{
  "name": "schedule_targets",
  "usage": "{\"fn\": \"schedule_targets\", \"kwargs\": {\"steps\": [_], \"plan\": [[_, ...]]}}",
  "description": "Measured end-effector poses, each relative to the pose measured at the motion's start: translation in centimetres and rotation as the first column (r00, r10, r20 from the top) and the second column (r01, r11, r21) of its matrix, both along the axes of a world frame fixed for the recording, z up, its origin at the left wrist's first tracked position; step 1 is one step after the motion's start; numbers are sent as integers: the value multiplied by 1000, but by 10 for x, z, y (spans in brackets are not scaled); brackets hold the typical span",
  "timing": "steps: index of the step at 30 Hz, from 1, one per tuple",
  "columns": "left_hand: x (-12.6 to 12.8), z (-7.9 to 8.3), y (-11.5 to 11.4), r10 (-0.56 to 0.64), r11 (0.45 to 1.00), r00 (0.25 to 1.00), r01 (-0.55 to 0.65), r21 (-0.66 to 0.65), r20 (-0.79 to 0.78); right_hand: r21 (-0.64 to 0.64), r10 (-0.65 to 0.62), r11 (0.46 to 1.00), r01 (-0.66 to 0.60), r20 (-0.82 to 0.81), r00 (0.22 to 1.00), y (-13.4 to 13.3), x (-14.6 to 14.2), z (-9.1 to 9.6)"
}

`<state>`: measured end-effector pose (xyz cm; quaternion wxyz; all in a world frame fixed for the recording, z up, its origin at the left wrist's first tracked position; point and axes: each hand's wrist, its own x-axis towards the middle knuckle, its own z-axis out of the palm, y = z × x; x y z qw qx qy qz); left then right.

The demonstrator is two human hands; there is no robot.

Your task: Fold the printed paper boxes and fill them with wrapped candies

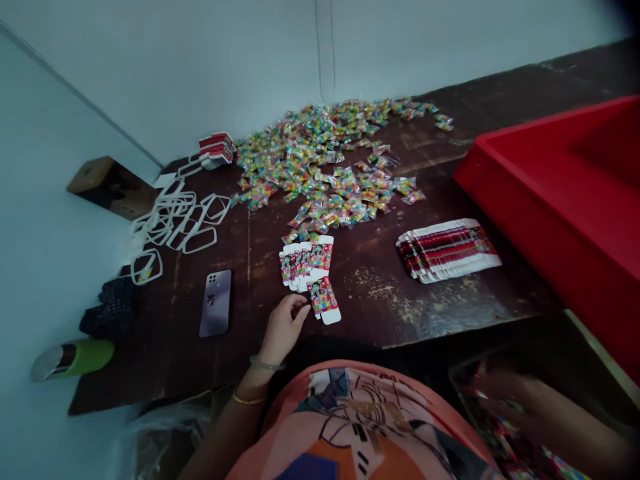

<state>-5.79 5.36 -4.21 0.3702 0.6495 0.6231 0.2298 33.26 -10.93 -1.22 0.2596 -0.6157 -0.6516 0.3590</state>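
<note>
My left hand (285, 325) rests at the table's front edge, fingers loosely curled and a gap between thumb and forefinger; nothing shows in it. Just right of its fingertips lies a small red printed carton (324, 297) with a white flap. Several similar flattened cartons (303, 263) overlap behind that one. At lower right, my right hand (500, 390) is smeared by motion, low beside the table, over a dark container (457, 373) with colourful printed packs (510, 433) in it. Something reddish shows at its fingers, too blurred to name.
Wrapped candies (320, 160) spread along the wall. A row of stacked cartons (447, 250) lies right, beside a large red tray (545, 193). Leftward are white bands (175, 217), a phone (216, 303), a green cup (90, 357) and a cardboard box (113, 187).
</note>
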Motion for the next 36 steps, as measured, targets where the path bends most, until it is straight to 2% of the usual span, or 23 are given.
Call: {"fn": "schedule_targets", "kwargs": {"steps": [1, 2, 5, 7, 9, 11, 13, 15, 17, 19, 21, 22, 24, 26, 28, 30, 33, 36], "plan": [[3, -2, -1, 2, 1000, 1000, -2, -4, 1, -29, 93, 995, -93, 18, 995, 23, -22, -10], [6, -3, -2, 10, 1000, 1000, -10, -6, 3, -26, 126, 992, -125, 33, 992, 48, -50, -20], [15, -3, -2, 51, 999, 997, -51, -12, 56, 193, 124, 971, -142, 106, 987, 119, -138, -40], [17, -1, -2, 82, 996, 984, -73, -59, 158, 302, 78, 942, -147, 228, 970, 148, -181, -47], [17, 0, -6, 122, 985, 951, -81, -152, 284, 340, 59, 928, -150, 263, 963, 160, -200, -52], [19, 1, -11, 190, 966, 893, -97, -239, 408, 320, 78, 939, -123, 151, 985, 159, -198, -56], [25, 3, -19, 272, 948, 816, -138, -285, 510, 232, 67, 972, -40, -112, 991, 150, -188, -57], [35, 7, -24, 326, 934, 739, -157, -320, 589, 56, 22, 998, 1, -416, 909, 134, -179, -53], [45, 11, -28, 362, 911, 649, -95, -401, 670, -113, -17, 991, -66, -614, 789, 118, -177, -45], [51, 15, -29, 407, 864, 534, 38, -502, 741, -152, 26, 974, -168, -663, 748, 105, -178, -36], [53, 18, -29, 464, 816, 449, 121, -566, 764, -87, 125, 974, -211, -572, 811, 100, -177, -28], [52, 19, -30, 485, 803, 434, 122, -583, 759, -35, 170, 976, -213, -490, 855, 101, -175, -26], [48, 20, -32, 513, 789, 451, 89, -608, 731, 77, 206, 978, -192, -321, 924, 108, -170, -22], [46, 22, -35, 506, 759, 537, 95, -644, 675, 204, 229, 961, -189, -191, 955, 120, -166, -19], [46, 25, -39, 454, 716, 644, 147, -683, 615, 320, 285, 915, -245, -84, 955, 130, -164, -15], [49, 30, -44, 407, 668, 712, 195, -718, 572, 367, 349, 875, -316, -26, 937, 137, -165, -10], [56, 39, -45, 418, 632, 704, 229, -740, 575, 365, 383, 870, -331, -79, 920, 141, -166, -3], [61, 45, -40, 413, 674, 669, 232, -701, 618, 428, 309, 869, -249, -76, 948, 140, -168, -2]]}}
